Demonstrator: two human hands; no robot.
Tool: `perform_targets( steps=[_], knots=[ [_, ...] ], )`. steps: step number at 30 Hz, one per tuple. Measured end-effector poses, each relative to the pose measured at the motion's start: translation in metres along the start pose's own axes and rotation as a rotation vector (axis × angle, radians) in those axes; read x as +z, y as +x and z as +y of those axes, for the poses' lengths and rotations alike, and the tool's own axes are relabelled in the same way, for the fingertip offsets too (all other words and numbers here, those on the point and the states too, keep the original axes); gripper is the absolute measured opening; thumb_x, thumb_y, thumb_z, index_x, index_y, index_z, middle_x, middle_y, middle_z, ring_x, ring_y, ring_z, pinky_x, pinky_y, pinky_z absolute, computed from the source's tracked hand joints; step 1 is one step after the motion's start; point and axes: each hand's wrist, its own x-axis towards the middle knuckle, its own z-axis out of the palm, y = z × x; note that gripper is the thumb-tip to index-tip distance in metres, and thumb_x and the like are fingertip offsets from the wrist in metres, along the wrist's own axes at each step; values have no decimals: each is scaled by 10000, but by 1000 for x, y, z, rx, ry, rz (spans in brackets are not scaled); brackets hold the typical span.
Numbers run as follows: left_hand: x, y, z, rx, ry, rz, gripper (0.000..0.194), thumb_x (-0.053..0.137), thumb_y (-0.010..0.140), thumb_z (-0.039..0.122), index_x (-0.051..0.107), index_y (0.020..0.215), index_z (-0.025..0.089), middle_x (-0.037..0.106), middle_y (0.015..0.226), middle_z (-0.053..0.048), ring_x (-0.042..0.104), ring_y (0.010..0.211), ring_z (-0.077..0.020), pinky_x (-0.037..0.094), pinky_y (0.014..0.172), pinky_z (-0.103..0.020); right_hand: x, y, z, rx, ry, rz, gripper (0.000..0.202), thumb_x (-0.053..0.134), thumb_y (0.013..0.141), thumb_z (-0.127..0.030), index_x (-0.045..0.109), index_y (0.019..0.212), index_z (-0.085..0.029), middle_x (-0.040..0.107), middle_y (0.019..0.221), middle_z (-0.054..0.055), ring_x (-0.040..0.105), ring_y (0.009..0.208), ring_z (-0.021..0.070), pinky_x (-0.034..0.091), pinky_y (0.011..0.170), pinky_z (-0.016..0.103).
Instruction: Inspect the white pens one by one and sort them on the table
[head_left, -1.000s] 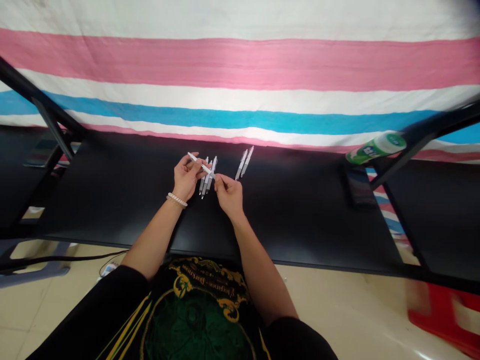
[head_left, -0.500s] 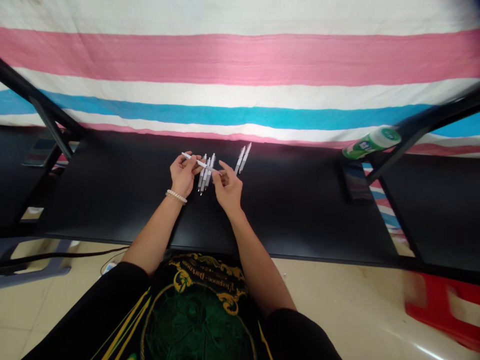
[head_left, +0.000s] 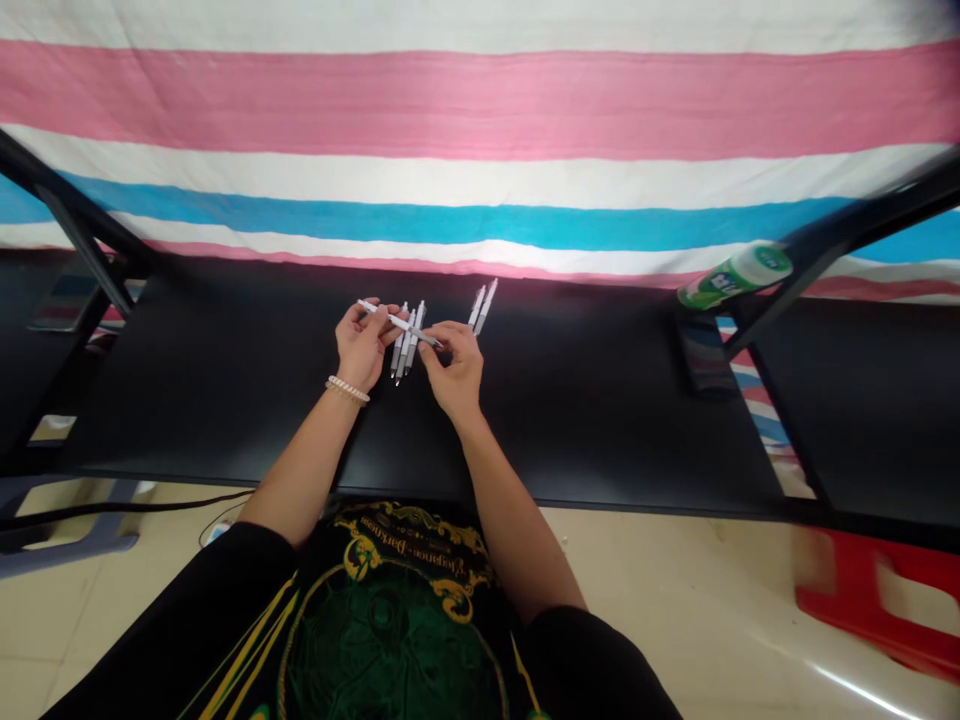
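Note:
A white and grey pen [head_left: 400, 323] is held slantwise between my two hands, above the black table [head_left: 600, 400]. My left hand [head_left: 361, 345] is closed on its white end, fingers curled round it. At the grey tip end, my right hand [head_left: 454, 370] pinches the pen between thumb and fingers. Directly beneath it lie several similar pens [head_left: 405, 350], side by side on the table and partly covered by the held pen. Two more pens [head_left: 482, 308] rest beyond my right hand, their lower ends hidden behind it.
A green and white canister [head_left: 735, 276] stands at the right near a dark phone-like object [head_left: 709, 355]. Black metal frame bars [head_left: 832, 250] rise at both table ends. Striped cloth [head_left: 480, 180] hangs along the back. A red stool [head_left: 877, 600] is at lower right.
My right hand's fingers have closed in on the pen's tip end, where the forefinger was raised before. My left hand keeps its hold. The whole view has shifted slightly.

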Motion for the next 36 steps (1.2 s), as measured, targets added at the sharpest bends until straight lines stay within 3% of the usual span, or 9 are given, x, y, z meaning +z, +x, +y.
perform_targets(
  steps=[4, 8, 11, 13, 16, 19, 21, 28, 36],
  knots=[
    [1, -2, 1, 4, -8, -19, 368, 829, 785, 274, 575, 1037, 192, 747, 934, -57, 760, 893, -211, 616, 840, -359, 1, -1, -1, 97, 66, -64, 227, 605, 937, -357, 693, 1098, -224, 693, 929, 42, 661, 771, 153, 573, 718, 306],
    [2, -3, 1, -1, -14, -9, 374, 836, 778, 280, 584, 1042, 198, 747, 931, -57, 759, 892, -208, 614, 846, -355, 1, -2, -2, -11, -1, -4, 189, 680, 875, -308, 723, 1044, -234, 668, 1136, 76, 668, 945, 181, 580, 838, 339],
    [2, -2, 2, -15, -9, 7, 370, 836, 779, 291, 591, 1041, 199, 743, 929, -55, 756, 904, -204, 607, 867, -359, 1, -2, -3, 67, 50, -52, 290, 620, 924, -351, 678, 1180, -226, 694, 999, 59, 675, 798, 158, 593, 742, 321],
    [2, -3, 2, -20, -8, 6, 368, 835, 782, 296, 592, 1040, 198, 741, 926, -54, 755, 907, -203, 604, 873, -362, 1, -2, -3, 44, 31, -86, 217, 577, 948, -325, 712, 1091, -232, 698, 966, 51, 685, 837, 164, 593, 781, 332],
    [3, -3, 2, -20, -8, 12, 362, 832, 784, 289, 589, 1037, 198, 739, 921, -50, 755, 903, -202, 602, 880, -370, 0, -2, -3, -38, -35, -61, 193, 662, 886, -283, 730, 1063, -247, 675, 1137, 73, 671, 1023, 192, 579, 873, 346],
    [4, -3, 1, -22, -1, 22, 350, 825, 790, 281, 587, 1033, 200, 740, 918, -49, 755, 896, -204, 606, 874, -377, 0, -1, -1, 34, 17, -77, 272, 619, 932, -338, 693, 1170, -230, 704, 1042, 66, 688, 892, 169, 587, 771, 308],
    [3, -2, 1, -14, 3, 32, 343, 821, 793, 282, 587, 1029, 198, 740, 916, -48, 756, 893, -203, 608, 869, -376, -1, -1, 0, 35, 24, -66, 229, 585, 957, -338, 722, 1100, -221, 716, 950, 49, 683, 822, 160, 577, 751, 307],
    [-9, 10, 9, 42, -50, 131, 265, 803, 810, 257, 592, 957, 192, 740, 914, -36, 752, 924, -179, 602, 876, -329, -8, 4, -2, -15, -42, 46, 155, 623, 914, -231, 762, 982, -235, 727, 979, 49, 684, 888, 176, 574, 780, 335],
    [7, -6, -1, -35, -25, -13, 366, 843, 776, 291, 588, 1019, 192, 745, 923, -52, 756, 898, -198, 604, 868, -358, -5, -1, -9, -136, -19, 43, 130, 650, 916, -260, 777, 936, -271, 753, 1014, 40, 713, 959, 198, 581, 932, 413]
  ],
)
